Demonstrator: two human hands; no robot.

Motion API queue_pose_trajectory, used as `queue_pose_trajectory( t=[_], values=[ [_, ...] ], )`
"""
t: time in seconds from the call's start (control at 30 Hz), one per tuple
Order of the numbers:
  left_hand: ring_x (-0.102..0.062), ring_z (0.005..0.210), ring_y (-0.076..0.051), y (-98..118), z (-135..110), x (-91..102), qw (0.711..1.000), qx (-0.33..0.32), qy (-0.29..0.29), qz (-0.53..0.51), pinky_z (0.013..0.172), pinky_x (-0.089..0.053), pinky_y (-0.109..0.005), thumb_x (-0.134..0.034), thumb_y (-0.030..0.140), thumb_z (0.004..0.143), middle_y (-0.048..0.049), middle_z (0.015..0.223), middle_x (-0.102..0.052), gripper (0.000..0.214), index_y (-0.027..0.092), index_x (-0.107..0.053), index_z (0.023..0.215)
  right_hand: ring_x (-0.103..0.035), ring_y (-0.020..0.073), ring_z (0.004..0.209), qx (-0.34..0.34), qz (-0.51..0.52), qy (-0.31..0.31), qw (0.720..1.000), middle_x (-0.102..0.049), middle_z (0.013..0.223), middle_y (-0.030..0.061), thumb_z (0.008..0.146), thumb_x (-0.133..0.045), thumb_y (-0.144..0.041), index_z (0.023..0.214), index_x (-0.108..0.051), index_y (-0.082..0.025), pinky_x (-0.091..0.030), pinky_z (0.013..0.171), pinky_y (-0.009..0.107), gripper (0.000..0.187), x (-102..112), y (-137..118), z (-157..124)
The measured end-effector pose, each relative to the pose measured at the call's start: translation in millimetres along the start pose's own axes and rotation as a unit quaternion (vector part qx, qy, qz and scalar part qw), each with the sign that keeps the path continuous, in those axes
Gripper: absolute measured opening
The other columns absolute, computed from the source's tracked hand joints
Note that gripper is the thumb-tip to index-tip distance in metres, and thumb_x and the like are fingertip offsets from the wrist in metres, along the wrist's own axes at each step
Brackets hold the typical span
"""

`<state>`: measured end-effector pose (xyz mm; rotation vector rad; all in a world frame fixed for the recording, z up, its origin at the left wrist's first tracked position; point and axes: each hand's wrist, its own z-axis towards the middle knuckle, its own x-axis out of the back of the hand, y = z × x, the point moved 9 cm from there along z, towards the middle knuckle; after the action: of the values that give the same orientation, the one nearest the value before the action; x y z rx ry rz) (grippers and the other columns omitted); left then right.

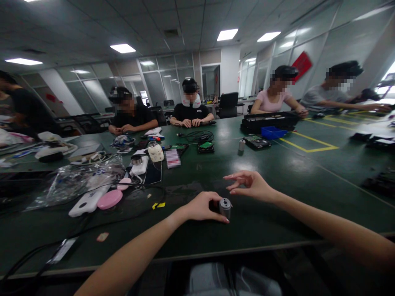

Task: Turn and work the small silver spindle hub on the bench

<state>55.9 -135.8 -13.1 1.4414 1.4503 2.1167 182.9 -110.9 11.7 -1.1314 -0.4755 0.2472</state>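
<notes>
My left hand (206,207) is closed around a small silver metal cylinder (225,208) that looks like a little motor, upright with its round top facing up. Dark holes show in that top face; the far side of it is hidden by my fingers. Just beyond it and to the right, my right hand (248,186) hovers above the green table (296,197), fingers apart, nothing visible between them. A similar metal cylinder (241,145) stands farther back, near a black hard drive (258,142).
On the left lie clear plastic bags (77,181), a white power bank-like block (88,201), a pink round case (110,199) and black cables (92,224). A blue tray (273,132) leans by a black box (268,122). Several people sit across the table.
</notes>
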Motion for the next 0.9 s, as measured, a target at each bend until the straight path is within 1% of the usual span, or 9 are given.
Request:
queue_pose_trajectory(
  t=[0.13,0.23,0.4,0.5,0.7,0.8,0.9],
  values=[
    [-0.062,0.086,-0.02,-2,1,0.2,1.0,-0.011,0.007,0.012,0.075,-0.044,-0.026,-0.083,0.043,0.066,-0.0029,0.091,-0.069,0.042,0.015,-0.071,0.095,-0.074,0.0223,0.088,0.032,0.04,-0.034,0.998,-0.067,0.121,0.0121,0.07,-0.082,-0.022,0.111,-0.066,-0.019,-0.062,0.078,0.037,0.044,-26,-20,-2],
    [-0.062,0.084,-0.02,-3,0,0.0,1.0,-0.012,0.008,0.017,0.072,-0.044,-0.026,-0.082,0.045,0.067,-0.002,0.089,-0.069,0.042,0.014,-0.07,0.094,-0.074,0.0213,0.083,0.041,0.061,-0.044,0.996,-0.069,0.116,0.0114,0.07,-0.082,-0.02,0.107,-0.068,-0.018,-0.062,0.074,0.034,0.04,-38,-26,-2],
    [-0.063,0.084,-0.02,-2,0,0.1,1.0,-0.011,0.009,0.023,0.073,-0.045,-0.026,-0.082,0.045,0.066,-0.0029,0.091,-0.07,0.043,0.014,-0.071,0.095,-0.073,0.0196,0.08,0.046,0.062,-0.015,0.997,-0.071,0.109,0.0101,0.068,-0.084,-0.02,0.1,-0.07,-0.017,-0.062,0.071,0.032,0.035,-35,-27,-1],
    [-0.063,0.086,-0.021,-2,0,0.7,1.0,-0.01,0.012,0.027,0.073,-0.045,-0.026,-0.083,0.045,0.066,-0.0041,0.093,-0.07,0.045,0.014,-0.071,0.096,-0.073,0.0186,0.079,0.051,0.063,-0.001,0.997,-0.071,0.108,0.0098,0.068,-0.084,-0.021,0.099,-0.07,-0.017,-0.062,0.069,0.031,0.035,-32,-26,0],
    [-0.062,0.083,-0.02,-3,0,1.0,0.999,-0.014,0.013,0.031,0.071,-0.045,-0.026,-0.082,0.046,0.067,-0.0027,0.089,-0.069,0.044,0.014,-0.07,0.093,-0.072,0.0186,0.08,0.053,0.054,-0.006,0.997,-0.072,0.1,0.0086,0.068,-0.084,-0.027,0.099,-0.071,-0.017,-0.062,0.07,0.032,0.035,-37,-24,0],
    [-0.062,0.082,-0.02,-2,1,0.2,0.999,-0.02,0.009,0.03,0.072,-0.045,-0.026,-0.082,0.045,0.068,-0.0023,0.089,-0.069,0.042,0.014,-0.07,0.094,-0.071,0.0194,0.083,0.062,0.045,-0.005,0.997,-0.072,0.099,0.0075,0.069,-0.084,-0.026,0.097,-0.072,-0.018,-0.06,0.073,0.033,0.032,-37,-25,-1],
    [-0.062,0.084,-0.02,0,1,0.2,0.999,-0.024,0.008,0.033,0.073,-0.045,-0.026,-0.082,0.044,0.068,-0.0021,0.09,-0.069,0.043,0.015,-0.07,0.098,-0.07,0.0203,0.089,0.073,0.031,-0.005,0.997,-0.072,0.095,0.0061,0.069,-0.083,-0.025,0.094,-0.073,-0.019,-0.058,0.079,0.035,0.028,-39,-28,-2]
  ],
)
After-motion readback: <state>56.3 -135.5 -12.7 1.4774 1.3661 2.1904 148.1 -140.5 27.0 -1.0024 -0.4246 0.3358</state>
